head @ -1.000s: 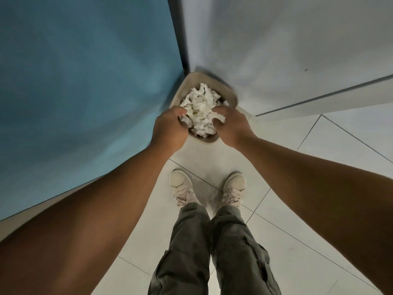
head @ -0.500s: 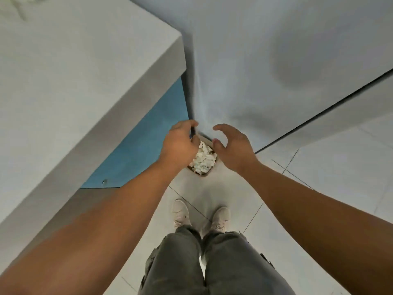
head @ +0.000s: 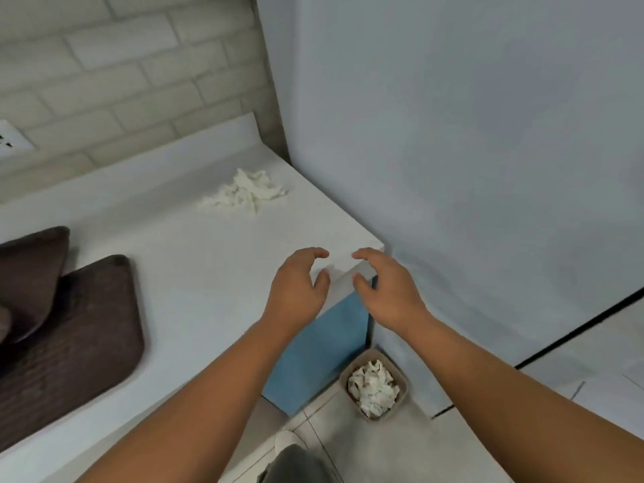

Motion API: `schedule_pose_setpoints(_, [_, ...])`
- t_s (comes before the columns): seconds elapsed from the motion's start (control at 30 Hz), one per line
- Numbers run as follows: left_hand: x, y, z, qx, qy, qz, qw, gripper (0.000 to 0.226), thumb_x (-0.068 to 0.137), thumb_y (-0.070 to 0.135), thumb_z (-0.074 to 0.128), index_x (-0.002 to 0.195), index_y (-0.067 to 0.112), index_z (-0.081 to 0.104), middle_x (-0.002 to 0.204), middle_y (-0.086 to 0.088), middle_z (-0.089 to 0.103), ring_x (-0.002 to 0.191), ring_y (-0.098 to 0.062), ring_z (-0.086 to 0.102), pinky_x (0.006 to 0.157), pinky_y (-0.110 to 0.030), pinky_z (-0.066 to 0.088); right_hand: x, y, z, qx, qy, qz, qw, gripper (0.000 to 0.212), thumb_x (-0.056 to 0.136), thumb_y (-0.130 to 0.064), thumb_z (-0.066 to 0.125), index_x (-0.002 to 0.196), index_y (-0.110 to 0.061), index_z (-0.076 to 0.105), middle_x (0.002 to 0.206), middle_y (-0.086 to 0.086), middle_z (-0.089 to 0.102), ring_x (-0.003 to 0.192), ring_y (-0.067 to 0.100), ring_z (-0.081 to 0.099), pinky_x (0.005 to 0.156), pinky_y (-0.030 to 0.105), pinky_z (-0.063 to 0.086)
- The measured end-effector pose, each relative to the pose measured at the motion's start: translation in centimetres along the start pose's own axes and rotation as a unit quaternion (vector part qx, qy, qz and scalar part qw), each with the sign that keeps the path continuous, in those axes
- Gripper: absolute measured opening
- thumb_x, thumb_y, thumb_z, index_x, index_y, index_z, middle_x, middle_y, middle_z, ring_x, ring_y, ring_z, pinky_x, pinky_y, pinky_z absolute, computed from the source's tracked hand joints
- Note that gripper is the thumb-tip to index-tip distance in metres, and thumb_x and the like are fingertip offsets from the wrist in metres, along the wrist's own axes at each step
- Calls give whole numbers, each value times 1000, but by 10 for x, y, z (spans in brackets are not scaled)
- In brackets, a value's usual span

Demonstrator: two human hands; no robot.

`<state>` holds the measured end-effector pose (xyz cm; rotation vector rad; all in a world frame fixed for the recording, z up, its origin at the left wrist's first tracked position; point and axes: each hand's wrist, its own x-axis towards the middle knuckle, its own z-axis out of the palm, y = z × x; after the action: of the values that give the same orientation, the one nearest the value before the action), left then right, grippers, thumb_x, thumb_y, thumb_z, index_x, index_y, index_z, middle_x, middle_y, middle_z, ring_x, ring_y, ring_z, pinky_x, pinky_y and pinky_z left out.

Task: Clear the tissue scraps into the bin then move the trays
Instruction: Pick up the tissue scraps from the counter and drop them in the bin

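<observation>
At the far left a wall socket (head: 14,139) sits in the brick wall (head: 115,74). Below it, two dark brown trays (head: 73,336) lie at the left end of the white worktop (head: 181,259). The nearer one is flat, and the one behind it overlaps its edge and is tilted.

Further along, near the back right corner of the worktop, is a loose pile of white tissue scraps (head: 244,194), well apart from the trays and from both hands.

The left hand (head: 296,291) is over the worktop's near right corner. Its fingers (head: 319,253) are loosely curved and spread, with nothing in them. The right hand (head: 386,291) is just beside it and mirrors it, palm turned inward, its fingers (head: 360,254) likewise curved, parted and empty. A narrow gap separates the two hands. I cannot tell whether either touches the worktop edge.

Below the hands the blue cabinet side (head: 320,353) drops to the tiled floor (head: 366,447). A small beige bin (head: 400,378) stands there in the corner between cabinet and grey wall (head: 470,151), heaped with more white scraps. The toe of a pale shoe (head: 287,440) shows near it.
</observation>
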<state>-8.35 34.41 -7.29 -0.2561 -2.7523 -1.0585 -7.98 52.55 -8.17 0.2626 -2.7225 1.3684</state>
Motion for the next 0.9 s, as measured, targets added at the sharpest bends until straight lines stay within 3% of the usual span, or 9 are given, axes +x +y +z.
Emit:
schedule_pose_setpoints(0.2, [43,-50,-59,13,48,-64,997,32,96,24,56,128,24,58,133,8,58,122,-12,53,101,-22,38,70,-39,33,-22,-28,-51,998,35,96,-26,57,130,-24,57,134,-12,55,124,1,46,105,15,32])
schedule_pose_setpoints(0.37, [89,-109,-95,22,59,-87,994,32,96,22,57,128,21,58,132,7,59,121,-13,53,97,-18,36,140,-55,71,-61,-63,-50,995,35,97,-29,56,132,-25,55,136,-12,55,125,4,47,90,-5,20])
schedule_pose_setpoints(0.67, [153,-207,-121,18,44,-103,994,31,92,18,60,122,21,62,128,6,61,120,-15,55,99,-24,42,254,-63,156,-161,-35,-24,986,39,94,-30,58,132,-20,57,128,-1,61,125,16,47,101,25,40])
schedule_pose_setpoints(0.77, [166,-234,-124,33,40,-107,993,30,90,16,61,120,21,64,126,7,61,119,-14,54,95,-18,36,283,-65,177,-225,-19,-20,974,39,94,-33,58,130,-19,59,122,1,64,118,22,48,95,37,48])
schedule_pose_setpoints(0.9, [174,-262,-128,27,43,-112,992,29,89,15,62,118,22,64,122,9,61,117,-13,54,93,-17,37,314,-67,197,-312,-24,2,950,38,94,-41,53,125,-20,59,113,3,61,108,25,48,83,38,50])
